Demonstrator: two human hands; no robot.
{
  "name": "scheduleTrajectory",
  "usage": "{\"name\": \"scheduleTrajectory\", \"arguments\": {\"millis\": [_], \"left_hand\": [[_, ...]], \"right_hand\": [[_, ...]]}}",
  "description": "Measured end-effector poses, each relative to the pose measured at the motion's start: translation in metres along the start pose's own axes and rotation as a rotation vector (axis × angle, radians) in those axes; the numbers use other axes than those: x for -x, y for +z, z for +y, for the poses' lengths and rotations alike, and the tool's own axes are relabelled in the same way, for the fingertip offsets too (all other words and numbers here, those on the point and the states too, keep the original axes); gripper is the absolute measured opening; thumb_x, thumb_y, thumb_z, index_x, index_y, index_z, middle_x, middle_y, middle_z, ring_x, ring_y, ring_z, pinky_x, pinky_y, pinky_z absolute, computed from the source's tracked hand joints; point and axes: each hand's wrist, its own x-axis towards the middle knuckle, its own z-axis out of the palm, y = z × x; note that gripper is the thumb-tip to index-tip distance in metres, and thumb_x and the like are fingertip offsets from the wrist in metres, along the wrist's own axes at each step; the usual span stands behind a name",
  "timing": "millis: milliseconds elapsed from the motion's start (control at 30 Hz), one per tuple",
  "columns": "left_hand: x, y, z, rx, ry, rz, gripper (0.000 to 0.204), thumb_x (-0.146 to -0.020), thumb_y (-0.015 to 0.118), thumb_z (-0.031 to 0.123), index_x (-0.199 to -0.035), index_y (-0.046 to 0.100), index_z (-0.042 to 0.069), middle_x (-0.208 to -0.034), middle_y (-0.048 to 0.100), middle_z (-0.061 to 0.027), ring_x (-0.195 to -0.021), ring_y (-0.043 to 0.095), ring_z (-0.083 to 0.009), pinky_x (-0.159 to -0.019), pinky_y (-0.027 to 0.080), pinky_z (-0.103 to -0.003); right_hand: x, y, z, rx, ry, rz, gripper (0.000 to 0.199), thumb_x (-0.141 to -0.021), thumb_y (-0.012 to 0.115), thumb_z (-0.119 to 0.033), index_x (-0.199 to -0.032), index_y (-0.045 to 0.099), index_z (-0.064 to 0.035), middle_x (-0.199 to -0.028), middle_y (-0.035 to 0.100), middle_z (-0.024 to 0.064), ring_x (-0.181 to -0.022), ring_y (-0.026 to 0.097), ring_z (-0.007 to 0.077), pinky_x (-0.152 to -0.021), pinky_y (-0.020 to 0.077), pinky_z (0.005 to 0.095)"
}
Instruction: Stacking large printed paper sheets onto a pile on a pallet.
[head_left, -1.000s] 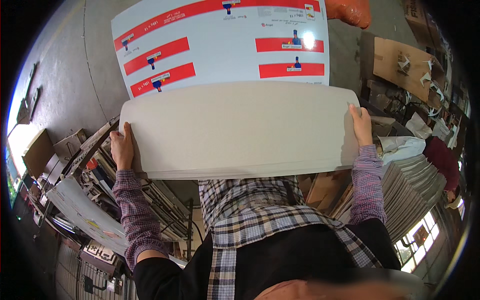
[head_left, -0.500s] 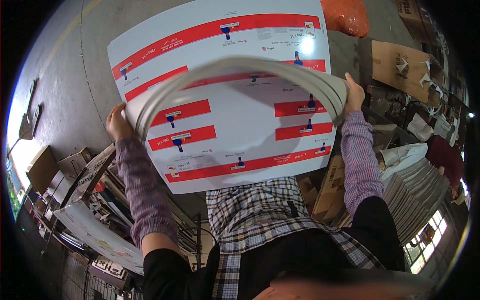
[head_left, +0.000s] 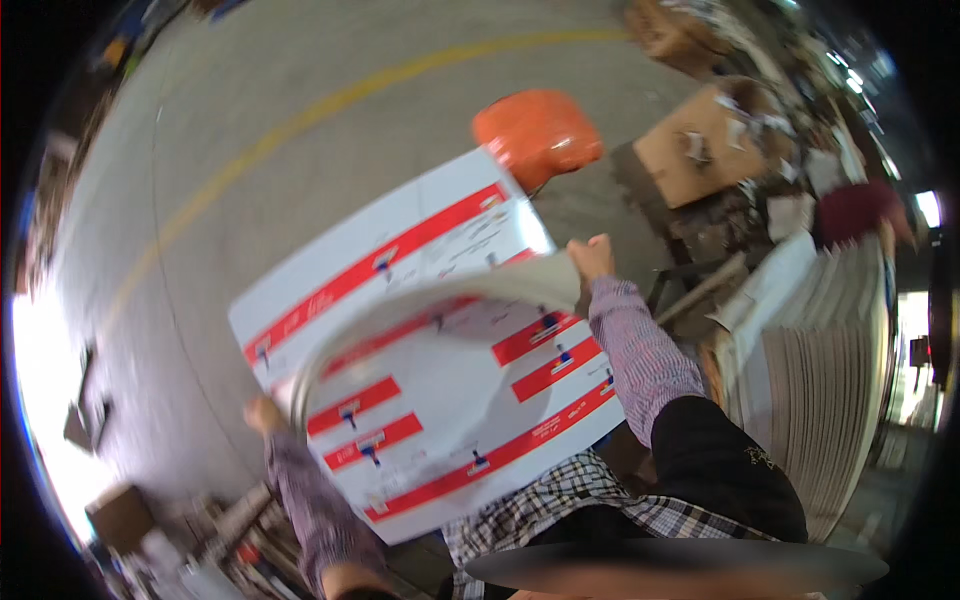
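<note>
Several white printed cardboard sheets (head_left: 450,385) with red bands and small blue figures hang in front of my body, spanning both hands. Their middle bows into a grey arch, and beneath it the printed face shows. My left hand (head_left: 265,415) is closed on the left edge, blurred by motion. At the right edge, a little higher, my right hand (head_left: 592,258) grips the sheets with its fingers wrapped round. The sheets tilt, right side up and away. Their lower edge is close to my checked apron (head_left: 555,490).
An orange bag (head_left: 540,130) lies on the floor just beyond the sheets. A torn cardboard box (head_left: 665,150) stands farther right. To my right rises a tall stack of cardboard sheets (head_left: 815,370), with a person in dark red (head_left: 855,213) behind it. A yellow line (head_left: 290,130) crosses the floor.
My view has turned, bringing more floor and the orange bag into the middle. The sheets have tilted and sit lower in view; both hands still hold them.
</note>
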Motion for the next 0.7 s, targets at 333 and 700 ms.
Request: {"name": "scheduleTrajectory", "arguments": {"millis": [333,700], "left_hand": [[0.139,-0.172,0.102,0.331,-0.161,-0.51,0.028,-0.083,0.067,0.027,-0.083,0.064,-0.002,-0.076,0.063,-0.0073,-0.064,0.061,-0.0181,-0.052,0.051,-0.034],[0.284,-0.14,0.349,0.233,0.306,-1.369,0.025,-0.089,0.055,0.016,-0.098,0.065,-0.006,-0.093,0.066,-0.0097,-0.082,0.063,-0.0184,-0.072,0.053,-0.033]], "right_hand": [[0.229,-0.273,0.204,-0.35,0.137,0.154,0.041,-0.088,0.066,-0.03,-0.087,0.067,0.0114,-0.08,0.066,0.011,-0.077,0.061,0.0197,-0.071,0.0465,0.034],[0.531,-0.412,0.343,-0.765,0.521,0.543,0.026,-0.088,0.066,-0.018,-0.077,0.067,0.005,-0.072,0.064,0.006,-0.061,0.06,0.0155,-0.058,0.0458,0.0307]]}}
